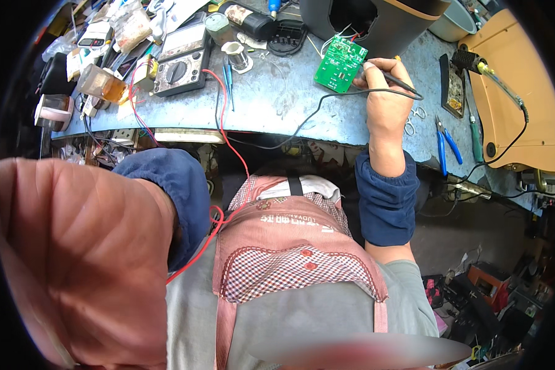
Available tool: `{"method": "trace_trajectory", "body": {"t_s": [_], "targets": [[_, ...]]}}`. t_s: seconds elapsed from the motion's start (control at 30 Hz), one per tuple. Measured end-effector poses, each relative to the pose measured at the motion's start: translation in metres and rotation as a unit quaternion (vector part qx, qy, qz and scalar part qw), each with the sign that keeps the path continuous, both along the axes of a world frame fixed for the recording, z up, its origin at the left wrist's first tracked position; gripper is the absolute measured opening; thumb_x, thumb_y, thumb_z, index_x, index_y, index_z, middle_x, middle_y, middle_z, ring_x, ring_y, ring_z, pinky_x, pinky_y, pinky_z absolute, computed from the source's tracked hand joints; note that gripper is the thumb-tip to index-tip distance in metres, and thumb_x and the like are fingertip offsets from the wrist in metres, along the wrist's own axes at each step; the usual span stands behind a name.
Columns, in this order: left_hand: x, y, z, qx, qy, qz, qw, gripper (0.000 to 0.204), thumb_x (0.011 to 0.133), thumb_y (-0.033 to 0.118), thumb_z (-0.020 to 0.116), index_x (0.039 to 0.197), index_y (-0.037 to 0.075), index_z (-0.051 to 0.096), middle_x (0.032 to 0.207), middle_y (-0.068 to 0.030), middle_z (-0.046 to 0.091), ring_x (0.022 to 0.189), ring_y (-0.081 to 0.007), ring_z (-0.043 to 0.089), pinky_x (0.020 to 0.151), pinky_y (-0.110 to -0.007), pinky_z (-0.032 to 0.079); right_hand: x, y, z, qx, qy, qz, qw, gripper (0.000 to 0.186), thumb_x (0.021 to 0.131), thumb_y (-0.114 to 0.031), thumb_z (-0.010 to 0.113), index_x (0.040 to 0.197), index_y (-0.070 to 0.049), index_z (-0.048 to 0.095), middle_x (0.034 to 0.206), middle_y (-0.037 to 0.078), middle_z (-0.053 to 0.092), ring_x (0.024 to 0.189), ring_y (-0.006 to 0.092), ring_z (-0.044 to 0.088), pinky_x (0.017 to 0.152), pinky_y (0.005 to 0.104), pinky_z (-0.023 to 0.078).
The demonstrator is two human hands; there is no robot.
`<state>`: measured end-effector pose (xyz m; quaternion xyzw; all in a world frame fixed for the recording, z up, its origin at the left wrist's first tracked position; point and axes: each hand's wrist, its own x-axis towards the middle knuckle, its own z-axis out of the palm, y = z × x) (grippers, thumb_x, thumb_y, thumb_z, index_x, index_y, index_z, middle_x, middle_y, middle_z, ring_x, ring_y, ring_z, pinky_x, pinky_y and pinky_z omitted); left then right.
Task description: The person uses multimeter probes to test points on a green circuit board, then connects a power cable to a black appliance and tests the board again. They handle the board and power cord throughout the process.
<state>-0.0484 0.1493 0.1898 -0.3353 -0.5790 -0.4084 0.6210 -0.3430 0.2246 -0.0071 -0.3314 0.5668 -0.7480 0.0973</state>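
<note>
My right hand (387, 92) is closed around a black test probe (396, 82), its fingertips at the right edge of a green circuit board (341, 65). White and red wires run from the board's top toward a dark appliance housing (376, 28). Whether those fingers also grip the board, I cannot tell. From the probe a black lead (317, 111) loops left across the bench. My left hand (83, 259) looms very close at the lower left, palm showing, fingers out of sight. A red lead (223, 117) runs from the analog multimeter (180, 73) down behind my left arm.
Blue-handled cutters (448, 148), a green-handled screwdriver (476, 140) and scissors (415, 120) lie right of my right hand. A soldering iron (499, 83) rests near a tan panel (530, 105). Blue tweezers (229, 86) lie beside the multimeter. Jars and clutter fill the bench's left.
</note>
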Motion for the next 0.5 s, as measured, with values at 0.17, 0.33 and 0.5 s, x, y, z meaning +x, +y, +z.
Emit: {"method": "trace_trajectory", "body": {"t_s": [0.17, 0.33, 0.5], "targets": [[0.0072, 0.0045, -0.0007, 0.001, 0.008, 0.003, 1.000, 0.036, 0.114, 0.024, 0.061, 0.138, -0.003, 0.065, 0.111, -0.0137, 0.075, 0.088, -0.0205, 0.073, 0.081, -0.037, 0.061, 0.0005, 0.0035, 0.0021, 0.023, 0.003, 0.009, 1.000, 0.008, 0.101, -0.002, 0.073, 0.107, 0.003, 0.072, 0.088, 0.009, 0.073, 0.075, 0.0164, 0.073, 0.073, 0.0305, 0.064], [0.0099, 0.0043, 0.0015, 0.005, 0.013, 0.012, 1.000, 0.037, 0.114, 0.025, 0.061, 0.139, -0.003, 0.064, 0.112, -0.0142, 0.075, 0.088, -0.0209, 0.072, 0.081, -0.037, 0.061, 0.0023, 0.0043, 0.0045, 0.028, -0.001, 0.008, 1.000, 0.008, 0.101, -0.002, 0.073, 0.107, 0.003, 0.072, 0.088, 0.008, 0.073, 0.075, 0.0167, 0.073, 0.073, 0.0308, 0.064], [0.0125, 0.0060, 0.0016, 0.008, 0.016, 0.011, 1.000, 0.038, 0.114, 0.025, 0.060, 0.140, -0.003, 0.063, 0.113, -0.0147, 0.075, 0.089, -0.0213, 0.072, 0.082, -0.038, 0.061, 0.0002, 0.0029, 0.0020, 0.024, -0.005, 0.008, 1.000, 0.008, 0.100, -0.002, 0.073, 0.107, 0.003, 0.072, 0.087, 0.008, 0.073, 0.074, 0.0170, 0.073, 0.073, 0.0303, 0.062]]}}
